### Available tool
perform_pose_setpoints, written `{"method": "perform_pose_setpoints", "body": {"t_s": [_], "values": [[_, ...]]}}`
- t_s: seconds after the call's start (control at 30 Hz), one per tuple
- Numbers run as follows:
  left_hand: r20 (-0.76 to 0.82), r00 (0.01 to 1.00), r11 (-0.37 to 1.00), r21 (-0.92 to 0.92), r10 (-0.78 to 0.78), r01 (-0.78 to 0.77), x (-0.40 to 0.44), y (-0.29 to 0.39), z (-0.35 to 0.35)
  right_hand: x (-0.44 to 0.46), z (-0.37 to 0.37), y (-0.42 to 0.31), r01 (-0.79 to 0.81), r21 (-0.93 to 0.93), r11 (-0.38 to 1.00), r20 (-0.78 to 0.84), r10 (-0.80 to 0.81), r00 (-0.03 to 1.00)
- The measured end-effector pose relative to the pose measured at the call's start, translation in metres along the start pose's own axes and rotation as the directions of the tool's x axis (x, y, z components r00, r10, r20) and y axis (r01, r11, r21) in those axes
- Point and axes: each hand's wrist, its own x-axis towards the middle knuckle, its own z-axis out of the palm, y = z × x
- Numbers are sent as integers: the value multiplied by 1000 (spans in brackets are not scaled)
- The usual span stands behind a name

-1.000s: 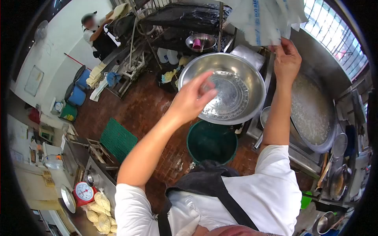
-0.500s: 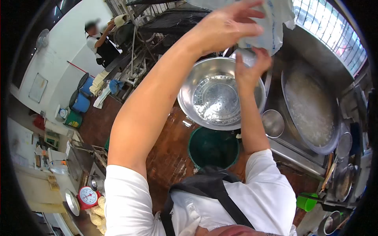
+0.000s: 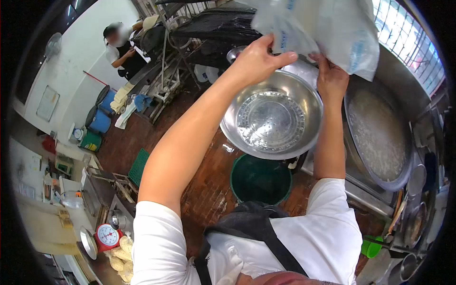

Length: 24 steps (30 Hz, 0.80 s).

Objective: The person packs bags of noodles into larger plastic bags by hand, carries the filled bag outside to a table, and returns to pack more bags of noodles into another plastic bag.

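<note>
Translucent plastic bags (image 3: 327,28) with blue print hang at the top of the view, above a large steel basin (image 3: 270,118). My right hand (image 3: 331,78) pinches the lower edge of the bags. At the left part of the plastic is my left hand (image 3: 259,59), its thumb stretched out and its fingers partly behind the hand; they look closed on the plastic. The basin below has a ringed, dimpled bottom with nothing visible in it.
A big pot of cloudy liquid (image 3: 377,133) is at the right. Below the basin stands a green tub (image 3: 261,180). A red scale (image 3: 108,235) and bagged yellowish food (image 3: 118,259) are lower left. Another person (image 3: 121,52) works at the far upper left.
My hands have moved apart from their overlap over the bags. The bags now spread wider between them. The other person's arm has come down.
</note>
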Motion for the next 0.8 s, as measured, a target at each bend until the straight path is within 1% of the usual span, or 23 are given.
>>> {"method": "perform_pose_setpoints", "body": {"t_s": [0.03, 0.07, 0.1, 0.13, 0.17, 0.23, 0.27, 0.3, 0.33, 0.37, 0.4, 0.43, 0.5, 0.53, 0.57, 0.63, 0.67, 0.73, 0.77, 0.8], "values": [[-62, 997, 995, -77, 54, -59, 4, 9, 5, 2, 1, -12, -65, 138, 988, -19, 68, 997], [-128, 987, 981, -151, 101, -120, 6, 17, 13, 4, -2, -24, 68, -36, 997, 9, -68, 998], [-198, 970, 959, -219, 138, -181, 8, 22, 21, 5, -4, -21, 135, -146, 980, -11, -138, 990], [-292, 944, 980, -79, 153, -183, 13, 27, 24, 6, -5, -18, 196, -256, 947, -22, -208, 978], [-282, 956, 970, -201, 78, -139, 14, 28, 24, 7, -8, -17, 174, -214, 961, -112, -202, 973], [-232, 971, 901, -431, -66, -42, 14, 33, 20, 9, -12, -19, 155, -120, 981, -291, -184, 939], [-235, 970, 905, -422, -58, -48, 11, 32, 17, 13, -26, -10, 107, 76, 991, -398, -69, 915], [-240, 967, 903, -429, -80, -32, 11, 28, 14, 14, -33, -5, 76, 273, 959, -475, 65, 878], [-244, 964, 899, -438, -103, -14, 10, 22, 13, 11, -32, -15, 195, 189, 962, -593, -47, 804], [-251, 960, 895, -445, -123, -2, 9, 19, 13, 5, -30, -39, 306, 90, 948, -693, -161, 703], [-255, 962, 873, -485, -94, -43, 8, 15, 14, -1, -25, -58, 404, -18, 915, -770, -271, 578], [-245, 967, 877, -476, -69, -58, 6, 17, 13, -18, -17, -60, 405, -32, 914, -677, -318, 664], [-215, 976, 884, -460, -26, -78, 2, 20, 14, -59, 1, -49, 401, -64, 914, -455, -385, 803], [-165, 986, 892, -451, -36, -43, 0, 23, 12, -49, 10, -67, 342, -261, 903, -293, -412, 863], [-153, 987, 885, -465, -50, -28, -1, 23, 14, -32, 16, -80, 302, -451, 840, -123, -393, 911], [-148, 987, 870, -493, -62, -19, 1, 25, 13, -4, 20, -52, 247, -236, 940, -14, -257, 966], [-160, 986, 873, -486, -43, -41, 3, 25, 12, 8, 22, -46, 207, -123, 970, 52, -202, 978], [-186, 982, 880, -470, -15, -75, -2, 27, 10, 15, 23, -49, 234, -131, 963, 58, -229, 972], [-189, 982, 900, -433, -27, -59, -5, 31, 6, 17, 23, -53, 241, -137, 961, 60, -235, 970], [-188, 981, 918, -395, -37, -41, -7, 34, 2, 17, 21, -59, 203, -165, 965, 67, -194, 979]]}}
